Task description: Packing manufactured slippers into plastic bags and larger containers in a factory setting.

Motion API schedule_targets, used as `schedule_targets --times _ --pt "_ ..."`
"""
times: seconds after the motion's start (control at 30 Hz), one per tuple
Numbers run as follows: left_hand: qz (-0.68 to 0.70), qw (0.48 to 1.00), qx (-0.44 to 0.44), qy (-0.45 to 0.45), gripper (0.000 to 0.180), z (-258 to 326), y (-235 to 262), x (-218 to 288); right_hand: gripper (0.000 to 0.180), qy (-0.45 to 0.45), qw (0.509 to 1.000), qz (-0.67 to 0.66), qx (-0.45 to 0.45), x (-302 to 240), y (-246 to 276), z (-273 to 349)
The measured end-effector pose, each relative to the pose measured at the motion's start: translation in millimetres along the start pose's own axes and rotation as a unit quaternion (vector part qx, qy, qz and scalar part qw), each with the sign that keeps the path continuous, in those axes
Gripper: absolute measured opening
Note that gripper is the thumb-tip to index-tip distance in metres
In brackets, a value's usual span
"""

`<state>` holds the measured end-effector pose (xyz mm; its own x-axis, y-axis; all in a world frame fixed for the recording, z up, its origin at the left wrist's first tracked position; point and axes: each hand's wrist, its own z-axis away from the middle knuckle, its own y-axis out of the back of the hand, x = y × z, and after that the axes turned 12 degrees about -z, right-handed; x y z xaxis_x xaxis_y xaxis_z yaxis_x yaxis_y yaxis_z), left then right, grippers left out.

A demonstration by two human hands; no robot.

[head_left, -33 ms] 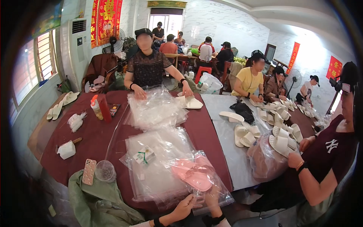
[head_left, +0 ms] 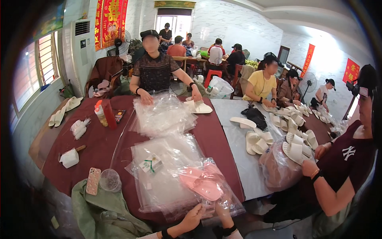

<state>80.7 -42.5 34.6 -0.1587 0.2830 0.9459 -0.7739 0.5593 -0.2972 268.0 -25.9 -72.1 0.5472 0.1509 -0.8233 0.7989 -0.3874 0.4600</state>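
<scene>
A pair of pink slippers (head_left: 205,185) lies in a clear plastic bag (head_left: 234,207) at the front of the table. Thumb and fingers of my left hand (head_left: 191,218) are closed on the edge of this bag, just below the slippers. My right hand (head_left: 223,206) is at the near end of the slippers, seen through the plastic. Its fingers are hidden, and whether it is inside or behind the bag I cannot tell. Beneath lies a stack of flat clear bags (head_left: 159,187) with a white and green card (head_left: 151,164) on top.
A phone (head_left: 93,181) and a clear round tub (head_left: 110,180) stand left, by green cloth (head_left: 95,209). Across the table a person's hands touch more bags (head_left: 163,115) and a cream slipper (head_left: 199,106). Cream slippers (head_left: 294,149) and another worker are at right.
</scene>
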Motion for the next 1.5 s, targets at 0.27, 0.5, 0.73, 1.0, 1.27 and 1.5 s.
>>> schedule_targets --times 0.27,0.5,0.73,1.0,1.27,1.5 --pt "0.105 0.990 0.085 -0.041 0.031 -7 23 19 0.062 0.277 0.960 0.007 -0.028 -80 22 12" --pt "0.094 0.986 0.137 -0.026 0.035 -7 32 29 0.103 0.301 0.915 0.209 0.169 -138 31 36" --pt "-0.172 0.984 0.041 -0.016 0.026 10 13 36 0.091 0.069 0.940 0.334 -0.005 -97 28 2" --pt "-0.287 0.941 0.002 -0.178 0.032 20 21 4 0.035 0.079 0.991 0.092 0.060 -59 32 -15" --pt "-0.498 0.805 0.274 -0.170 0.035 65 80 -10 0.027 0.134 0.975 -0.094 0.150 -80 37 -47" --pt "-0.639 0.508 0.577 0.028 0.054 162 159 -29 0.046 -0.004 0.813 -0.551 0.187 -155 24 -20"
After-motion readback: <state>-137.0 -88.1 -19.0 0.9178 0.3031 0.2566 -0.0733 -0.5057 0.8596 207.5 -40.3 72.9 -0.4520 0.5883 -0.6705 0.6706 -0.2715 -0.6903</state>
